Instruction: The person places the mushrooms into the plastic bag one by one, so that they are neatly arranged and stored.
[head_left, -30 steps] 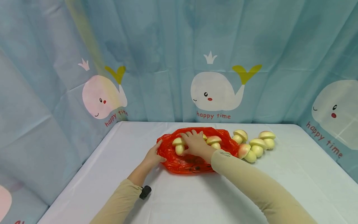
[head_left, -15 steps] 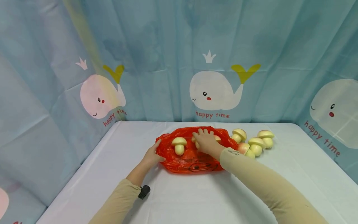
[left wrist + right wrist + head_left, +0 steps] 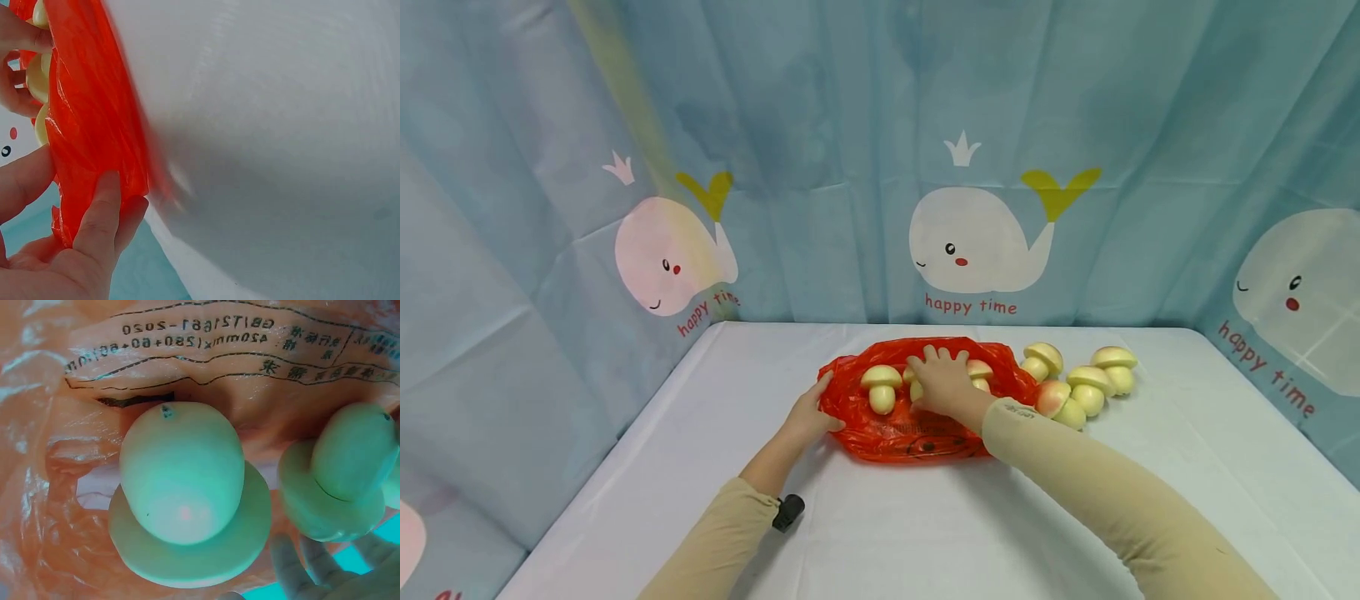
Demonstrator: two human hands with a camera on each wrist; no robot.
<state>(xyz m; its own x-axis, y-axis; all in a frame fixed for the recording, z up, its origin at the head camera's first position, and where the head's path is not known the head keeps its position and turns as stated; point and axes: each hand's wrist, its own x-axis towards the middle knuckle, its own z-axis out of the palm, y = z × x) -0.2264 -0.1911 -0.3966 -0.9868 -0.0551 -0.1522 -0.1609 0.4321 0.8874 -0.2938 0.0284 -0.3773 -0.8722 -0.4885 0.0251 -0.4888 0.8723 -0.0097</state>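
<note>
A red bag (image 3: 863, 437) holds three mushrooms (image 3: 882, 398) on a white table (image 3: 880, 525).
The left hand (image 3: 807, 418) grips the bag's left end; the right hand (image 3: 942, 385), fingers spread, is inside the bag's opening at the middle mushroom (image 3: 914, 388), though whether it pinches it cannot be told. Four loose mushrooms (image 3: 1090, 379) sit close together beside the bag's right end.

Left grip (image 3: 72, 259) on red bag (image 3: 94, 112), apparently mushrooms (image 3: 37, 80) behind its edge.

White table (image 3: 880, 533); blue curtain (image 3: 827, 108) behind, 2 yellow whale tails (image 3: 1061, 197) printed.
</note>
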